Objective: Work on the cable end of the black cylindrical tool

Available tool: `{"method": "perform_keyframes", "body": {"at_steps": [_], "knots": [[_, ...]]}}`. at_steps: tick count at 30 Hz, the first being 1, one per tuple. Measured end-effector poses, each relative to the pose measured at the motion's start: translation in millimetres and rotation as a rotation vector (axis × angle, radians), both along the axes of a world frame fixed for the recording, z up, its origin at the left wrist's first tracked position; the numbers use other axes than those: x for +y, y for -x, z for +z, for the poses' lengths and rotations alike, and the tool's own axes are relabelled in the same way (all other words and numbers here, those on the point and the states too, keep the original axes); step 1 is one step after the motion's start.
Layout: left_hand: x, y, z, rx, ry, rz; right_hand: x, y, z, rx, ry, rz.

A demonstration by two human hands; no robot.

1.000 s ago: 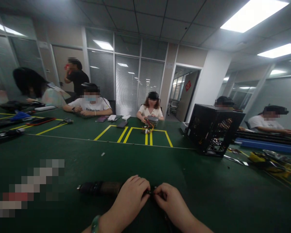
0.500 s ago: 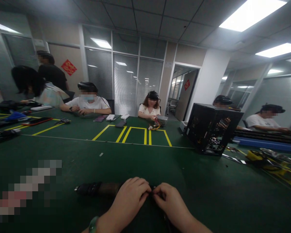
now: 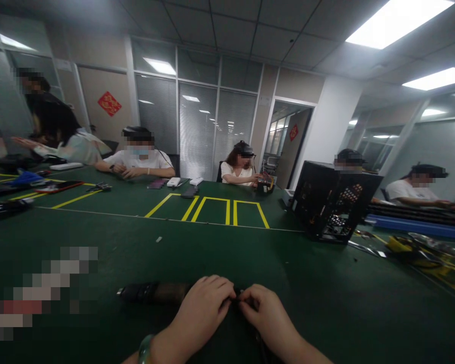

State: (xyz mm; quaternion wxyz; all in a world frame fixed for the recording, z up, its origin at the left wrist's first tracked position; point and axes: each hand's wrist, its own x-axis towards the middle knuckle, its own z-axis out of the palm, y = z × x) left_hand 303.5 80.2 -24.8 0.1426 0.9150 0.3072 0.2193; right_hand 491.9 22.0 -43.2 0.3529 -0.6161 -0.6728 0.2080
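OK so the dark cylindrical tool (image 3: 167, 293) is lying sideways on the green surface (image 3: 212, 253), and its metal tip (image 3: 119, 292) is pointing away from the hands. The left hand (image 3: 207, 308) is blocking the view of the tool's other end, so I can't tell if it's actually touching it. The right hand (image 3: 267, 313) is sitting just past that end, tips almost meeting the left ones. Fingers on both hands are pinching a small dark piece (image 3: 238, 294), but it's too hidden to make out what it is. A green bangle (image 3: 144, 349) is circling the left wrist, nearer the camera than the tool.

Beyond the tool, a tiny white scrap (image 3: 158, 239) is lying around, and yellow tape outlines (image 3: 212, 198) are marking the surface farther back. A black computer case (image 3: 335, 202) is standing well off to the tool's right. Straight beyond the tool, a person in a white top (image 3: 233, 176) is handling something with coloured wires (image 3: 265, 184)
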Motion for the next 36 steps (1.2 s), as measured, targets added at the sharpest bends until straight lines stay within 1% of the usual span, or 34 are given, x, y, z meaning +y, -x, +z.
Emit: {"method": "perform_keyframes", "body": {"at_steps": [6,13,18,25,36], "knots": [[-1.1,0.8,-0.5,0.004,0.023,0.033,-1.7,-0.4,1.0,0.015,-0.004,0.01],[0.2,0.6,0.1,-0.015,0.012,-0.003,-0.7,1.1,1.6,-0.009,0.006,0.0],[0.9,-0.5,-3.2,-0.024,0.0,-0.001,4.5,0.7,3.4,-0.041,0.015,0.024],[3.3,-1.5,-7.5,-0.017,0.009,0.036,6.0,-2.1,0.3,-0.021,0.027,0.026],[2.3,-0.9,-5.5,-0.018,0.001,0.014,4.4,-1.1,0.1,-0.006,0.026,0.019]]}}
